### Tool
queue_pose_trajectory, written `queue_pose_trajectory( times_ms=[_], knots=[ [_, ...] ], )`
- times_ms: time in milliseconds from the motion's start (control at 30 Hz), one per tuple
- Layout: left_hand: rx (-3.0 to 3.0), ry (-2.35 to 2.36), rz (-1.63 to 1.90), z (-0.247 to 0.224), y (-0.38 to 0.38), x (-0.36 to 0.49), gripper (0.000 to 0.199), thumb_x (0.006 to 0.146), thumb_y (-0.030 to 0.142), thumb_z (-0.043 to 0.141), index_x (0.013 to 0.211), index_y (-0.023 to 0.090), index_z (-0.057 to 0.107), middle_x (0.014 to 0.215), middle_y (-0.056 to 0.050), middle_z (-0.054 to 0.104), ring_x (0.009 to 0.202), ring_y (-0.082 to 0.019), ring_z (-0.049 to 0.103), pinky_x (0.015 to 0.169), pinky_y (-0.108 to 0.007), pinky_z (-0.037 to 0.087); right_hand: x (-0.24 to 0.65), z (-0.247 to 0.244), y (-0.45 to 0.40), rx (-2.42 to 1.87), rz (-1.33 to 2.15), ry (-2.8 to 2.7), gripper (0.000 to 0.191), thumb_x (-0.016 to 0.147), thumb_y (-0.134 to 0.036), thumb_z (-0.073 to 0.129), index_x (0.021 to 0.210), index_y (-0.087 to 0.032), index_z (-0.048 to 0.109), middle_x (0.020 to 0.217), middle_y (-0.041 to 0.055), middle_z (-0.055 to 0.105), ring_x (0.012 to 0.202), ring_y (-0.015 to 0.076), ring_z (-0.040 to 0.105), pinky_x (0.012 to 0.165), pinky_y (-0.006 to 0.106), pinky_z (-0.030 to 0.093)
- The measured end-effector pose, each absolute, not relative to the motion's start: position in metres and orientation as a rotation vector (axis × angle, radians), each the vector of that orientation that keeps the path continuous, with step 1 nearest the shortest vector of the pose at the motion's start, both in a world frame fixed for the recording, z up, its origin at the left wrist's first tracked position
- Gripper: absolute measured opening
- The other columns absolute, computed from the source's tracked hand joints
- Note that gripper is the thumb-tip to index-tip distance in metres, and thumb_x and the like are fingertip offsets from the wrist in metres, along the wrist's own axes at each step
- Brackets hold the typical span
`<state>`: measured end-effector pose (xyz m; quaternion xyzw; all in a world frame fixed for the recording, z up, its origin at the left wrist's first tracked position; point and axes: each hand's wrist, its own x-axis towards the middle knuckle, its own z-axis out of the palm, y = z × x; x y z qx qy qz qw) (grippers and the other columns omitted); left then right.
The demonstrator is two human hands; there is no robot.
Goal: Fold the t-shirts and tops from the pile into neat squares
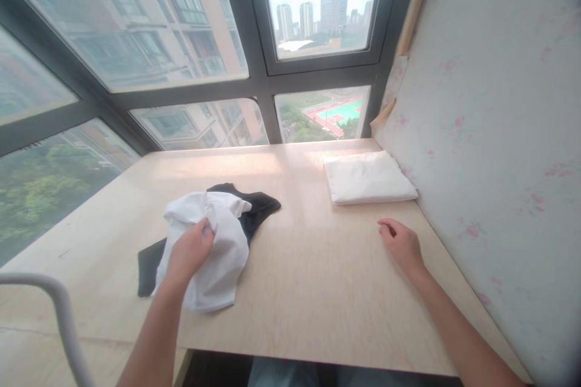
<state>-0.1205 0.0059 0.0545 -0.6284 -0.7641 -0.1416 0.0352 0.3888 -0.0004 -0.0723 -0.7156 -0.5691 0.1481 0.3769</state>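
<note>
A: What comes first on the left?

B: A pale curved bar [59, 302] at the near left corner, then the black cloth [261, 210] on the table [299, 266]. It lies aslant, one end showing near left, the other pointing far right.

A: And on top of it?

B: The loose white cloth [227, 254], covering its middle. Its long axis runs roughly from the near table edge toward the windows [320, 6], with a rumpled far end and a flatter near end.

A: The left hand [194, 247]?

B: Nearly closed, thumb and fingertips pinching the loose white cloth in its upper part.

A: Further right?

B: A folded white cloth [370, 178], flat beside the flowered wall [494, 151], its long axis running left to right.

A: And the right hand [402, 249]?

B: Narrow, fingers curled in, nothing visible in its grasp; it's just nearer than the folded white cloth, apart from it.
</note>
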Motion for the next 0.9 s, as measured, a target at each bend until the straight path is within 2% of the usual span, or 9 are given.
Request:
queue_pose_trajectory(
  times_ms=[100, 200, 300, 367, 433, 533, 633, 767, 900],
  knots=[
    [-1.863, -2.093, -0.679, 0.030, -0.022, -0.094, 0.040, 0.091, 0.029, 0.043, 0.122, 0.011, 0.060, 0.123, -0.018, 0.065, 0.117, -0.032, 0.059, 0.101, -0.044, 0.044, 0.388, -0.072, 0.000, -1.829, 0.399, -1.434, 0.032, 0.083, -0.036, 0.046, 0.091, -0.020, 0.072, 0.088, 0.0080, 0.074, 0.079, 0.0223, 0.065, 0.073, 0.033, 0.044],
    [-1.960, -1.947, -0.949, 0.015, -0.041, -0.053, 0.031, 0.092, 0.028, 0.043, 0.110, 0.015, 0.064, 0.112, -0.013, 0.069, 0.110, -0.026, 0.061, 0.100, -0.038, 0.043, 0.390, -0.074, 0.001, -1.821, 0.514, -1.340, 0.031, 0.082, -0.037, 0.049, 0.094, -0.020, 0.071, 0.085, 0.0072, 0.074, 0.075, 0.0216, 0.066, 0.070, 0.032, 0.045],
    [-2.354, -2.109, -0.840, -0.004, -0.038, -0.008, 0.023, 0.090, 0.025, 0.043, 0.093, 0.020, 0.066, 0.094, -0.006, 0.071, 0.089, -0.020, 0.064, 0.082, -0.030, 0.046, 0.396, -0.073, 0.011, -1.762, 0.661, -1.224, 0.032, 0.083, -0.037, 0.048, 0.098, -0.018, 0.069, 0.086, 0.0082, 0.074, 0.071, 0.0202, 0.067, 0.067, 0.031, 0.048],
    [-2.492, -2.198, -0.682, -0.017, -0.027, 0.017, 0.019, 0.087, 0.023, 0.046, 0.078, 0.022, 0.063, 0.080, -0.003, 0.069, 0.076, -0.017, 0.061, 0.067, -0.027, 0.042, 0.402, -0.067, 0.025, -1.729, 0.644, -1.262, 0.032, 0.084, -0.036, 0.047, 0.099, -0.017, 0.068, 0.088, 0.0088, 0.075, 0.071, 0.0201, 0.068, 0.068, 0.032, 0.050],
    [-2.462, -2.244, -0.626, -0.028, -0.015, 0.035, 0.020, 0.086, 0.022, 0.047, 0.070, 0.021, 0.059, 0.074, -0.002, 0.066, 0.070, -0.017, 0.058, 0.060, -0.027, 0.034, 0.407, -0.056, 0.046, -1.721, 0.486, -1.401, 0.032, 0.086, -0.033, 0.046, 0.101, -0.017, 0.069, 0.093, 0.0091, 0.075, 0.079, 0.0209, 0.069, 0.075, 0.033, 0.052],
    [-2.377, -2.285, -0.622, -0.036, -0.002, 0.047, 0.020, 0.088, 0.023, 0.045, 0.073, 0.021, 0.058, 0.075, -0.003, 0.065, 0.073, -0.018, 0.057, 0.060, -0.028, 0.028, 0.411, -0.038, 0.086, -1.787, 0.165, -1.752, 0.035, 0.087, -0.023, 0.043, 0.112, -0.016, 0.068, 0.115, 0.0109, 0.071, 0.106, 0.0225, 0.065, 0.093, 0.035, 0.049],
    [-2.377, -2.280, -0.649, -0.037, 0.001, 0.048, 0.018, 0.088, 0.022, 0.045, 0.075, 0.021, 0.057, 0.076, -0.003, 0.064, 0.075, -0.017, 0.056, 0.063, -0.028, 0.028, 0.412, -0.025, 0.125, -1.892, 0.041, -2.002, 0.040, 0.083, -0.014, 0.048, 0.119, -0.016, 0.067, 0.134, 0.0114, 0.061, 0.125, 0.0249, 0.054, 0.106, 0.037, 0.041],
    [-2.370, -2.309, -0.702, -0.039, 0.000, 0.045, 0.018, 0.089, 0.023, 0.045, 0.075, 0.021, 0.057, 0.075, -0.001, 0.064, 0.074, -0.016, 0.055, 0.063, -0.027, 0.028, 0.415, -0.020, 0.164, -2.015, 0.028, -2.079, 0.050, 0.079, -0.009, 0.053, 0.127, -0.019, 0.064, 0.137, 0.0112, 0.059, 0.125, 0.0265, 0.053, 0.103, 0.037, 0.042],
    [-2.364, -2.332, -0.732, -0.040, 0.000, 0.044, 0.018, 0.089, 0.023, 0.045, 0.077, 0.022, 0.058, 0.077, 0.000, 0.065, 0.075, -0.016, 0.056, 0.064, -0.027, 0.029, 0.418, -0.018, 0.181, -2.125, 0.031, -2.145, 0.036, 0.086, -0.018, 0.055, 0.120, -0.019, 0.068, 0.125, 0.0140, 0.064, 0.115, 0.0278, 0.057, 0.091, 0.035, 0.046]
  ],
)
